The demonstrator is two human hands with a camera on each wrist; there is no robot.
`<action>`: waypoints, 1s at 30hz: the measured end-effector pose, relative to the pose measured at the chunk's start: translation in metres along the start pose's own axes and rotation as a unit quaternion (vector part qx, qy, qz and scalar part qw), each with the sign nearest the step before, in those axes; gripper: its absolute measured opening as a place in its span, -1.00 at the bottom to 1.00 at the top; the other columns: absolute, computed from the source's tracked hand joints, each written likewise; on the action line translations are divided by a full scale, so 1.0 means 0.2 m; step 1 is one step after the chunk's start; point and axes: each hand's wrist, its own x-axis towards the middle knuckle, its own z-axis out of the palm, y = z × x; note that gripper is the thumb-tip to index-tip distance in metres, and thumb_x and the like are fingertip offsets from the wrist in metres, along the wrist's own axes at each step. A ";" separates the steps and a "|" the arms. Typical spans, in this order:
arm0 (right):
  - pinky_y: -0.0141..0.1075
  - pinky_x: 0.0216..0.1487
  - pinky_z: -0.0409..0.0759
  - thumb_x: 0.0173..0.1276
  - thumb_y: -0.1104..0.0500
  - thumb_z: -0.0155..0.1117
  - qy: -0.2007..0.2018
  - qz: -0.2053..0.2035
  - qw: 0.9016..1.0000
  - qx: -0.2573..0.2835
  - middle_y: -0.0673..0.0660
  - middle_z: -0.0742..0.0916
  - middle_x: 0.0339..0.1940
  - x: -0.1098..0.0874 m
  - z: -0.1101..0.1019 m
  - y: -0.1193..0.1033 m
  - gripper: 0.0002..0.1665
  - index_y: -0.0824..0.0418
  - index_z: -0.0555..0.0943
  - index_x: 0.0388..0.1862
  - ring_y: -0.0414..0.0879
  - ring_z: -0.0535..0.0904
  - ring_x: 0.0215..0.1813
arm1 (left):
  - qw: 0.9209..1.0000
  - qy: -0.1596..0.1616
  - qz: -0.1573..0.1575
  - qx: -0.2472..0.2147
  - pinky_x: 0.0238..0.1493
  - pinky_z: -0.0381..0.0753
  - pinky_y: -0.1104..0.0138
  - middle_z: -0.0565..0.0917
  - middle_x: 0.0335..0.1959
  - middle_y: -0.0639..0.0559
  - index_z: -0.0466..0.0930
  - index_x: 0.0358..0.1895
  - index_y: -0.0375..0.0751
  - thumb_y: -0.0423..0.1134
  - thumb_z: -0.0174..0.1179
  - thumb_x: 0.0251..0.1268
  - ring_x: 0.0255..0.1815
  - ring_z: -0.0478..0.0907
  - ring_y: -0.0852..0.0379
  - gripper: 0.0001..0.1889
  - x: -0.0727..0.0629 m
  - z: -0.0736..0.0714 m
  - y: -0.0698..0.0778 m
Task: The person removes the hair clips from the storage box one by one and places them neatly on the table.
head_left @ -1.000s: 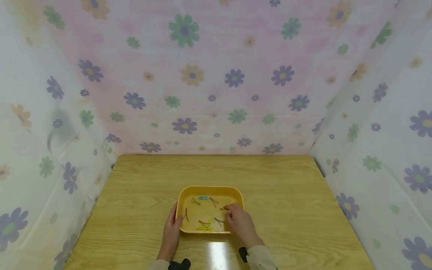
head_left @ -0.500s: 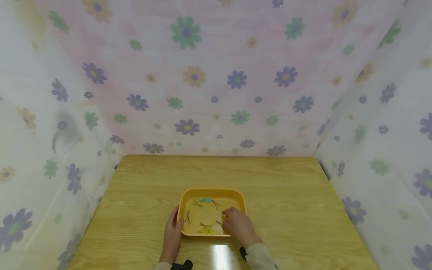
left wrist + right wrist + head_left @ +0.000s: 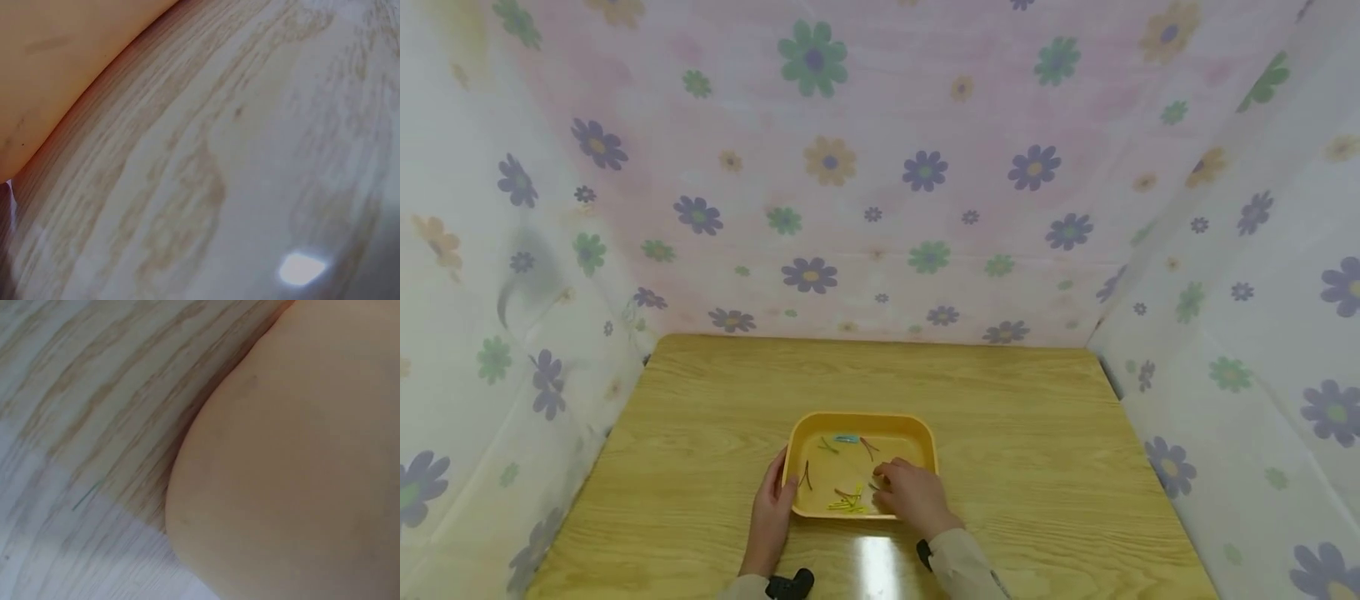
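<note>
A yellow tray (image 3: 917,422) sits on the table. My left hand (image 3: 771,508) grips its left side, thumb over the rim. Over the tray's right part is my right hand (image 3: 917,497), fingers bent together; a thin yellow-orange hairpin seen at its fingertips earlier is now hidden. Just left of these fingers, a dark hairpin (image 3: 874,487) shows partly. Several yellow hairpins (image 3: 846,505) lie piled near the front wall, a reddish-brown hairpin (image 3: 842,493) beside them. Farther back lie a blue hair clip (image 3: 846,438), a red hairpin (image 3: 868,448) and a green one. A dark V-shaped hairpin (image 3: 806,476) lies at left.
The wood-grain table (image 3: 1030,433) extends around the tray. Flower-print sheeting (image 3: 880,192) encloses its back and both sides. Each wrist wears a black camera. Both wrist views show mostly skin and blurred tabletop.
My right hand has moved left and toward the front inside the tray, nearer the yellow pile, and now covers part of the dark hairpin. The left hand keeps its grip on the tray.
</note>
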 end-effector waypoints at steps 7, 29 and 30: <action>-0.42 -0.61 0.35 0.05 0.05 0.30 -0.022 0.018 1.000 0.011 -0.17 0.50 -0.54 0.03 0.00 -0.01 -0.86 -0.02 0.65 -0.35 -0.33 0.38 -0.55 | 1.000 0.013 0.012 0.010 0.14 0.21 0.51 0.17 0.30 0.17 0.16 0.30 0.12 -0.09 -0.03 0.32 0.32 0.04 0.26 -0.52 0.00 -0.01 0.02; -0.38 -0.67 0.28 0.10 0.10 0.25 -0.045 0.060 0.997 0.013 -0.16 0.41 -0.64 0.05 0.05 -0.01 -0.85 -0.05 0.52 -0.62 -0.27 0.30 -0.63 | 1.000 0.007 -0.008 0.014 0.23 0.15 0.27 0.09 0.35 0.07 0.08 0.34 0.03 -0.07 -0.07 0.34 0.35 0.01 0.11 -0.48 -0.02 0.00 -0.02; -0.38 -0.68 0.27 0.10 0.10 0.24 -0.032 0.059 0.998 0.007 -0.15 0.40 -0.64 0.06 0.05 0.00 -0.85 -0.04 0.50 -0.62 -0.26 0.29 -0.64 | 1.000 0.006 -0.007 0.013 0.23 0.15 0.26 0.09 0.35 0.07 0.08 0.35 0.03 -0.06 -0.08 0.34 0.35 0.00 0.11 -0.47 -0.01 0.00 -0.01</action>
